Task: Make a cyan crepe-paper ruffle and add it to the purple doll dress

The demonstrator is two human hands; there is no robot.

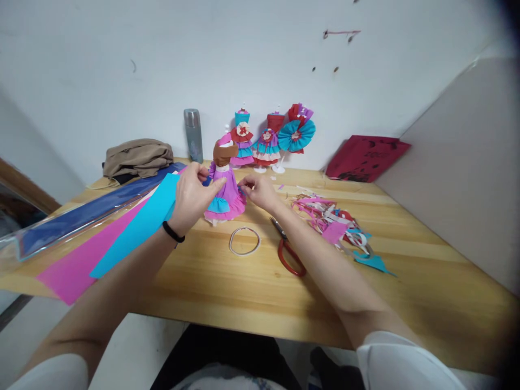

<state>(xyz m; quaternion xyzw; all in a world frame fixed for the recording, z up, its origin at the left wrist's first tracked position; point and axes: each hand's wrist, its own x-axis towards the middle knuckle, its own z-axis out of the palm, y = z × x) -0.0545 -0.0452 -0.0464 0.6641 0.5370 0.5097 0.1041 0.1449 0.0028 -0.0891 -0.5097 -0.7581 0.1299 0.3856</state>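
A small doll-sized paper dress [231, 190] stands on the table before me, with a brown top, white waist and purple-pink skirt; a blue ruffle shows low on its left. My left hand [195, 195] is at the skirt's left side, thumb laid across its front and fingers curled, partly behind it. At the right edge of the skirt, my right hand [259, 191] pinches the paper with fingertips pressed together. A white and dark ring-shaped band [244, 228] lies nearer me. Red-handled scissors [287, 250] rest partly beneath my right forearm.
Finished-looking paper dresses on stands [267, 154] line the wall beside a grey flask [193, 135]. Blue and pink paper sheets [140, 225] lie left, near folded brown cloth [138, 157]. Paper scraps [337, 227] are heaped right; a red bag [365, 157] leans behind.
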